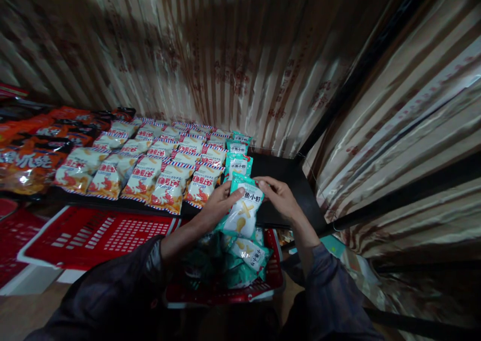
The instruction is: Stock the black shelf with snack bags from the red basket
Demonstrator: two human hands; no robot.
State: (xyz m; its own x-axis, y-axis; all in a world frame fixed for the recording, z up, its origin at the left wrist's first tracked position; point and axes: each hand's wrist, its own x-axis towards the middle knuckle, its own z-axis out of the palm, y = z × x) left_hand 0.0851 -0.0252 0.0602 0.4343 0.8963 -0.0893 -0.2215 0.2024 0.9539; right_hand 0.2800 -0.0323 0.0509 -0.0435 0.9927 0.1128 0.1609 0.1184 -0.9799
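A green and white snack bag [244, 208] is held upright between my hands at the shelf's front edge. My left hand [220, 203] grips its left side, thumb across the front. The fingers of my right hand [278, 195] are closed at its upper right corner. Just behind it, a row of matching green snack bags [238, 166] runs back along the black shelf [280, 175]. Below my hands is a red shopping basket [276, 261] with several more green snack bags [248, 253] piled inside.
White, red and blue-edged snack bags [165, 180] stand in rows left of the green ones, with orange bags [35, 160] farther left. Another red basket [139, 230] sits below the shelf. A dark metal post [338, 100] rises at the right, before striped curtains [225, 55].
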